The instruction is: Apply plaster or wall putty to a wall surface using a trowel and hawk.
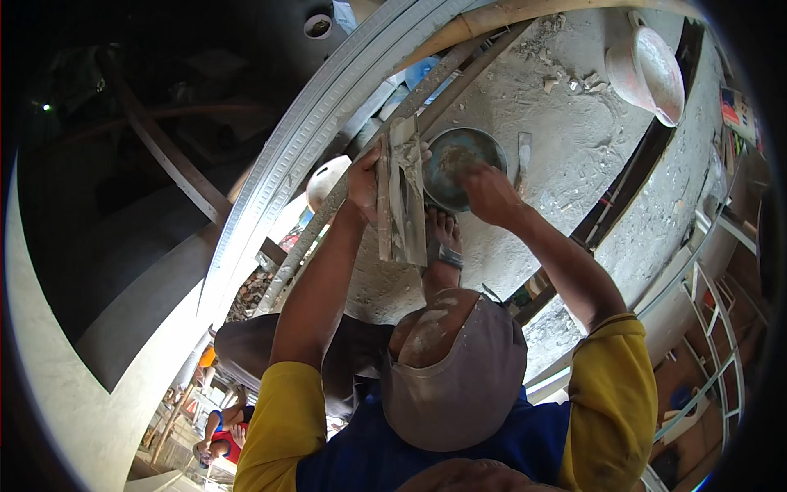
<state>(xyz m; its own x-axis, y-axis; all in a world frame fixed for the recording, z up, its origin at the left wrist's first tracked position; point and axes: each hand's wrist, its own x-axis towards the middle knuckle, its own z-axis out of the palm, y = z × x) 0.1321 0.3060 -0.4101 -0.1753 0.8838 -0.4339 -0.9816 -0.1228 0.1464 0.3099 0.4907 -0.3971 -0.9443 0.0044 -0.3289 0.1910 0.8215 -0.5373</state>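
My left hand [363,184] is wrapped around a long, narrow board [402,221] smeared with grey plaster. My fingertips show past the board's right side. Just to the right stands a round bluish bowl [494,148] with a grey-brown mix in it. My right hand [490,195] reaches over the bowl's near right rim, its fingers curled down and partly blurred. What they hold, if anything, is hidden. Beside the bowl, a flat scraper-like tool [525,154] lies on the dusty surface. My foot [443,232], in a strapped sandal, rests just below the bowl.
A whitish plaster-stained pan [635,78] stands at the far right. Ribbed metal strips [328,86] and a bamboo pole [492,18] border the platform. A white bucket [326,176] sits below on the left. Another person [220,439] is at lower left; metal framing [713,328] is at right.
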